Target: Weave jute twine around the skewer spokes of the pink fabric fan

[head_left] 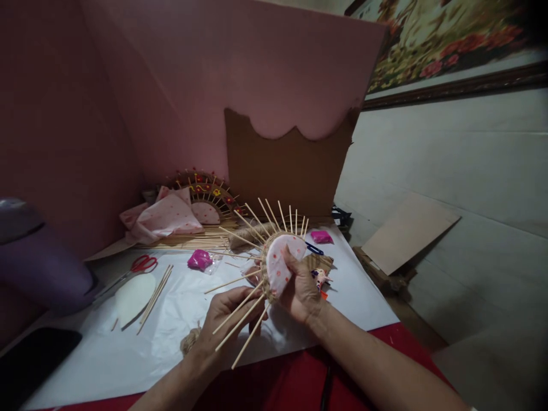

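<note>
I hold a round craft piece (280, 264) above the table: a disc covered in pink dotted cloth, rimmed with wound jute twine, with several wooden skewers (240, 319) sticking out like rays. My right hand (302, 291) grips its lower right edge, thumb pressed on the cloth face. My left hand (225, 322) is closed under the lower skewers, fingers curled among them. A ball of jute twine (189, 341) lies just left of my left wrist.
White paper (171, 319) covers a red table. On it lie red scissors (143, 264), loose skewers (156, 294), a pale oval cutout (135, 294), two pink packets (199, 260), pink cloth (165, 217) and a finished half-disc piece (205, 197). Cardboard (282, 165) stands behind.
</note>
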The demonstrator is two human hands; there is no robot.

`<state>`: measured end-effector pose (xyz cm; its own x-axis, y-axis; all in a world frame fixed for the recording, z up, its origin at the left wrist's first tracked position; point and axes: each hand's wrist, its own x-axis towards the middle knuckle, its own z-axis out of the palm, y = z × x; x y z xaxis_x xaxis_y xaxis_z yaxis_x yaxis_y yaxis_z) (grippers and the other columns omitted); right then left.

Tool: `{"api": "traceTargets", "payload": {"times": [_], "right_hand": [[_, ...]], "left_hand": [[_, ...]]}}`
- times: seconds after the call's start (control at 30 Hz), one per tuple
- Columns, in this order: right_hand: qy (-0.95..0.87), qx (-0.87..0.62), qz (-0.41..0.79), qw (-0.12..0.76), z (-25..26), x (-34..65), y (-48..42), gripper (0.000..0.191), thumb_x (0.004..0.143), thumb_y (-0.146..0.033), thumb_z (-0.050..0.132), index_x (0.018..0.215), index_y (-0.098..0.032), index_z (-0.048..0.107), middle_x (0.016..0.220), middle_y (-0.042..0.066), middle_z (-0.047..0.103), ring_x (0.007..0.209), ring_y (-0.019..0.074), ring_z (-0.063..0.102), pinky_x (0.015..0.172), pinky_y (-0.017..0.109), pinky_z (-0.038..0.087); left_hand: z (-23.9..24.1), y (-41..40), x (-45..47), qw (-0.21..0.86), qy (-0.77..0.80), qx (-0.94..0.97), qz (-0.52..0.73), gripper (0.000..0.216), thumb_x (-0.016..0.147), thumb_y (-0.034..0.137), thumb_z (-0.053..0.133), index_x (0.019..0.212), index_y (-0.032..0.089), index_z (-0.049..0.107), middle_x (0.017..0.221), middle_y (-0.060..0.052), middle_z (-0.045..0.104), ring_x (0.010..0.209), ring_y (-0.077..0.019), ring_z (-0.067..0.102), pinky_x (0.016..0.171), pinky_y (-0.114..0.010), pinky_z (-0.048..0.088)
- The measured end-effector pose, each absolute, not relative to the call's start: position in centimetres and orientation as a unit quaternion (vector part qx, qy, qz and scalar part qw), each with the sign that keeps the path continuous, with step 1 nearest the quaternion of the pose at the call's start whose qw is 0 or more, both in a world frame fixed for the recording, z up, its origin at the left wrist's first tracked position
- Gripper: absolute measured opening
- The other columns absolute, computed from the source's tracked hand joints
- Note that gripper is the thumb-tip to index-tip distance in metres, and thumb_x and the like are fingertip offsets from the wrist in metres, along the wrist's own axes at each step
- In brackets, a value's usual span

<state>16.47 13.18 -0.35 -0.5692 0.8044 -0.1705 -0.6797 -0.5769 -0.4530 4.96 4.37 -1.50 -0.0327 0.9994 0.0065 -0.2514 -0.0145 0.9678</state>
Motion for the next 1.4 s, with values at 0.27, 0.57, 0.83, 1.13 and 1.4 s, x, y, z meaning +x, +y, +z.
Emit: {"api": "traceTargets", "payload": {"times": [0.27,0.57,0.83,1.13,1.4], "right_hand": [[-0.195,-0.157,0.876,0.413,-0.4,16.3,12.6,0.029,0.059,-0.026,0.074,0.082,-0.016,0.060,0.070,0.002,0.067,0.068,0.0180,0.063,0.061,0.030,0.051],[-0.156,-0.178,0.870,0.433,-0.2,15.7,12.1,0.021,0.064,-0.021,0.070,0.079,-0.014,0.058,0.067,0.001,0.066,0.060,0.0145,0.061,0.057,0.026,0.050],[-0.154,-0.201,0.866,0.430,-0.2,15.7,11.9,0.016,0.070,-0.023,0.065,0.078,-0.011,0.059,0.064,0.004,0.066,0.058,0.0146,0.060,0.053,0.025,0.049],[-0.180,-0.192,0.869,0.420,-0.3,15.8,12.2,0.017,0.073,-0.027,0.061,0.079,-0.011,0.059,0.070,0.007,0.067,0.062,0.0153,0.062,0.057,0.026,0.049],[-0.151,-0.199,0.866,0.434,0.0,15.6,11.9,0.017,0.069,-0.024,0.065,0.080,-0.012,0.058,0.064,0.002,0.064,0.061,0.0146,0.060,0.059,0.026,0.048]], "left_hand": [[-1.6,4.6,4.7,0.520,0.441,0.425,0.596,0.017,0.074,0.028,0.063,0.072,0.012,0.067,0.053,0.000,0.055,0.046,-0.0060,0.041,0.045,-0.018,0.033],[-2.1,4.9,4.2,0.538,0.409,0.444,0.589,0.015,0.071,0.028,0.065,0.070,0.014,0.063,0.058,-0.002,0.060,0.047,-0.0076,0.048,0.044,-0.018,0.035],[-2.8,5.0,4.4,0.542,0.398,0.445,0.591,0.012,0.071,0.024,0.067,0.069,0.014,0.062,0.055,0.001,0.056,0.046,-0.0051,0.043,0.045,-0.016,0.033],[-2.4,4.8,4.7,0.543,0.416,0.430,0.589,0.017,0.072,0.029,0.065,0.072,0.013,0.061,0.055,0.000,0.057,0.045,-0.0058,0.043,0.043,-0.016,0.033],[-2.5,4.8,4.8,0.494,0.397,0.433,0.641,0.031,0.076,0.024,0.061,0.106,0.019,0.057,0.055,0.000,0.059,0.045,-0.0085,0.048,0.044,-0.019,0.038]]}}
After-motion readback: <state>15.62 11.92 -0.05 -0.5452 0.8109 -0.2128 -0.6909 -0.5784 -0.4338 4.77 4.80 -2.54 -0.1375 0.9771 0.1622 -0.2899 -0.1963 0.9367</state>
